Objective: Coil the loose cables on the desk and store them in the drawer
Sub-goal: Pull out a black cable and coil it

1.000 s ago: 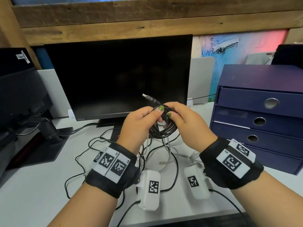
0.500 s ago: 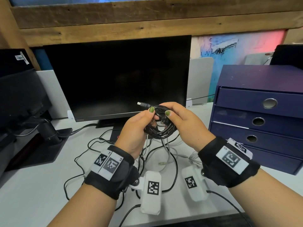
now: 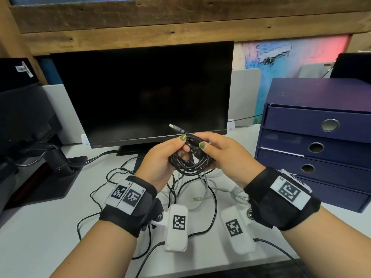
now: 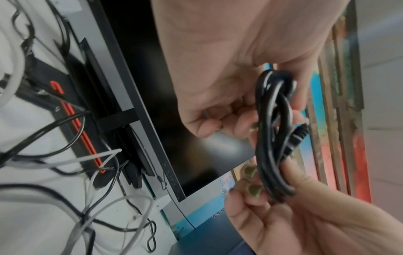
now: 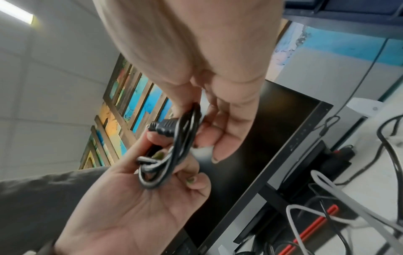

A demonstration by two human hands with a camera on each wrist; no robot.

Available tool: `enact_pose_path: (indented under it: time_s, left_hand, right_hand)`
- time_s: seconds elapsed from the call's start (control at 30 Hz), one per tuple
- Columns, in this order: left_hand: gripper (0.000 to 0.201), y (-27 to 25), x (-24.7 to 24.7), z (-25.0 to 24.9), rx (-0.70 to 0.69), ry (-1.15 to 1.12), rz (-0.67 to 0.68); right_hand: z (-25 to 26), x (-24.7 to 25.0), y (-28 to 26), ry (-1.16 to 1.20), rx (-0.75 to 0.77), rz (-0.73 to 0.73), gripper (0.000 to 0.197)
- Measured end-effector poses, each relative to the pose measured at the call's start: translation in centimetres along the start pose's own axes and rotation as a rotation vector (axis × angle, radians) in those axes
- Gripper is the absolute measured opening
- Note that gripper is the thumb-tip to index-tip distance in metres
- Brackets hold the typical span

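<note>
A black cable, wound into a small coil (image 3: 188, 161), is held up in front of the monitor above the desk. My left hand (image 3: 176, 149) grips the coil's left side with the thumb on top. From the right, my right hand (image 3: 206, 149) pinches it. A USB plug (image 3: 174, 127) sticks up and to the left out of the coil. In the left wrist view the coil (image 4: 272, 134) runs between both hands' fingers. In the right wrist view a black plug (image 5: 165, 127) lies against the coil (image 5: 174, 151). Loose black and white cables (image 3: 202, 189) lie tangled on the desk below.
A dark blue drawer unit (image 3: 321, 141) stands on the desk at the right, all its drawers closed. The black monitor (image 3: 140, 93) stands right behind my hands, and a second screen's stand (image 3: 56, 163) is at the left. Wooden beams run overhead.
Both hands and the coil have sunk slightly. The USB plug has swung a little to the left and down. The grip on the coil is the same.
</note>
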State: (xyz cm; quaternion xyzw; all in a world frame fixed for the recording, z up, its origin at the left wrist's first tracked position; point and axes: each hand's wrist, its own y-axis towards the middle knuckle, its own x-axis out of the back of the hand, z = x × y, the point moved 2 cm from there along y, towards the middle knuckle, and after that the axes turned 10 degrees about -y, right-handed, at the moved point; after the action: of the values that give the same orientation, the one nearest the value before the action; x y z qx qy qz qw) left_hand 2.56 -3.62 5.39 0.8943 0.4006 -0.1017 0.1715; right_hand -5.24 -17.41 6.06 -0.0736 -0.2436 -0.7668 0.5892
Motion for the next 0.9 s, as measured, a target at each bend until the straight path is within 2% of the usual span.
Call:
enact_pose_path:
  time_s: [0.13, 0.33, 0.47, 0.53, 0.6, 0.7, 0.73, 0.8, 0.9]
  left_hand:
    - [0.033, 0.2, -0.1, -0.1, 0.025, 0.182, -0.010]
    - [0.020, 0.2, 0.1, 0.8, 0.063, -0.225, 0.022]
    - [0.016, -0.2, -0.3, 1.8, 0.088, -0.384, 0.064]
    - [0.007, -0.5, -0.7, 1.8, 0.080, -0.403, 0.133]
    - [0.020, -0.5, -0.8, 1.8, 0.081, -0.375, 0.172]
    - [0.013, -0.6, -0.8, 1.5, 0.087, -0.342, 0.122]
    - [0.016, -0.6, -0.8, 1.3, 0.091, -0.295, 0.100]
    - [0.021, -0.5, -0.7, 1.0, 0.069, -0.086, 0.063]
    - [0.020, -0.3, -0.5, 0.8, 0.011, 0.212, -0.076]
  right_hand:
    - [-0.4, -0.1, -0.2, -0.004, -0.004, -0.064, 0.031]
    - [0.4, -0.2, -0.2, -0.075, 0.077, -0.054, 0.032]
    - [-0.2, 0.2, 0.1, -0.026, 0.042, 0.019, 0.033]
    - [-0.3, 0.4, 0.2, 0.057, 0.041, 0.008, 0.033]
    - [-0.2, 0.5, 0.4, 0.148, 0.038, -0.010, 0.031]
    - [-0.2, 0.7, 0.4, 0.318, 0.002, 0.034, 0.032]
    - [-0.3, 0.8, 0.4, 0.368, -0.013, 0.052, 0.033]
    - [-0.6, 1.0, 0.3, 0.418, -0.038, 0.069, 0.034]
    - [-0.8, 1.1, 0.1, 0.349, -0.048, 0.049, 0.033]
